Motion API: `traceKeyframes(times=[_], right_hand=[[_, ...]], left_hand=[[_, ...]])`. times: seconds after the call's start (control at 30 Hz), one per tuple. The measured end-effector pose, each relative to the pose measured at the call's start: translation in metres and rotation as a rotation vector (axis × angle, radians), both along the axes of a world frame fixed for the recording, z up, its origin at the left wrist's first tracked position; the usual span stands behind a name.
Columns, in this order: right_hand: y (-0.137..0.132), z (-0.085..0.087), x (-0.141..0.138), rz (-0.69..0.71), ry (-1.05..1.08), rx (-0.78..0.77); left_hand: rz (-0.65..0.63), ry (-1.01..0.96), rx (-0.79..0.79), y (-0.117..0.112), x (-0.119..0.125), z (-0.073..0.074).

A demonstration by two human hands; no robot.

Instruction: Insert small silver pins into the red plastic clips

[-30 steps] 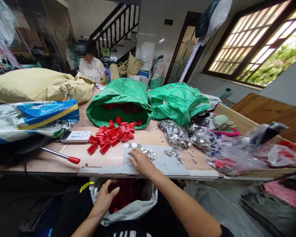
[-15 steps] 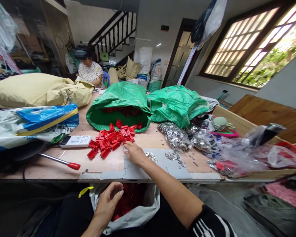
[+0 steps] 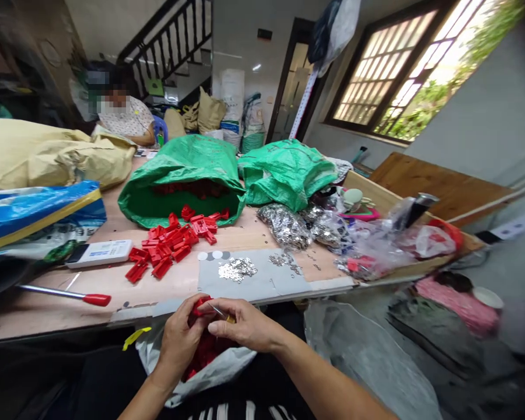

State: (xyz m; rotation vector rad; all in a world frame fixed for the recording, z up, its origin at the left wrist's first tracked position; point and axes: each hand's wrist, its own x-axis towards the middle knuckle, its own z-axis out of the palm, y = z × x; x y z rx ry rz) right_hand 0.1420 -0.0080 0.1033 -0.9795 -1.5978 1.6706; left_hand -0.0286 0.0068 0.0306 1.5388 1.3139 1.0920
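Note:
Over the open white bag (image 3: 227, 363) at my lap, both hands meet. My left hand (image 3: 179, 335) is closed around a small red plastic part (image 3: 200, 304), much of it covered by the fingers. Close against it, my right hand (image 3: 249, 326) pinches a thin metal tool (image 3: 219, 311) with a yellow bit near the palm; its exact kind is hidden. More red parts fill the bag below. On the table ahead lies a pile of red plastic parts (image 3: 168, 245), with small silvery metal pieces (image 3: 236, 269) on a grey sheet (image 3: 210, 283) beside it.
A green sack (image 3: 192, 157) gapes behind the pile, with another green sack (image 3: 289, 169) to its right. Bags of metal pieces (image 3: 284, 227) and a wooden tray (image 3: 468, 248) stand right. A red-tipped lever (image 3: 96, 299) juts out left. Another person (image 3: 126, 119) sits at the far side.
My right hand has come back from the red pile to my lap and now holds the metal tool. My left hand has closed on a red part. The view has shifted right.

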Motion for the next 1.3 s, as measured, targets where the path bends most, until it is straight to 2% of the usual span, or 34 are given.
traceKeyframes(times=[0.07, 0.13, 0.2, 0.3, 0.37, 0.47, 0.83, 0.97, 1.13, 1.23, 1.3], right_hand=[[0.002, -0.007, 0.018, -0.098, -0.095, 0.042], [0.008, -0.015, 0.046, -0.282, -0.276, 0.178], [0.015, -0.024, 0.083, -0.48, -0.517, 0.281], [0.021, -0.034, 0.139, -0.745, -0.987, 0.351], [0.022, -0.037, 0.168, -0.825, -1.089, 0.316], [0.022, -0.039, 0.193, -0.836, -1.148, 0.291], [0.04, -0.049, 0.197, -0.762, -1.142, 0.334], [0.038, -0.05, 0.201, -0.763, -1.097, 0.346], [0.03, -0.044, 0.205, -0.801, -0.983, 0.35], [0.029, -0.042, 0.192, -0.784, -0.882, 0.373], [0.029, -0.04, 0.173, -0.734, -0.743, 0.382]], left_hand=[[-0.007, -0.048, -0.113, -0.003, 0.001, -0.004], [-0.012, -0.13, -0.198, -0.006, 0.0, -0.008], [-0.025, -0.187, -0.262, -0.007, -0.003, -0.012], [-0.041, -0.245, -0.339, -0.01, -0.005, -0.016], [-0.04, -0.271, -0.369, -0.012, -0.004, -0.015], [-0.006, -0.268, -0.366, -0.014, 0.0, -0.013], [0.012, -0.173, -0.313, -0.013, -0.002, -0.016], [0.045, -0.165, -0.316, -0.014, -0.002, -0.012], [-0.004, -0.152, -0.358, -0.013, -0.003, -0.008], [-0.032, -0.244, -0.333, -0.012, 0.002, -0.003], [-0.006, -0.286, -0.268, -0.01, 0.006, 0.002]])
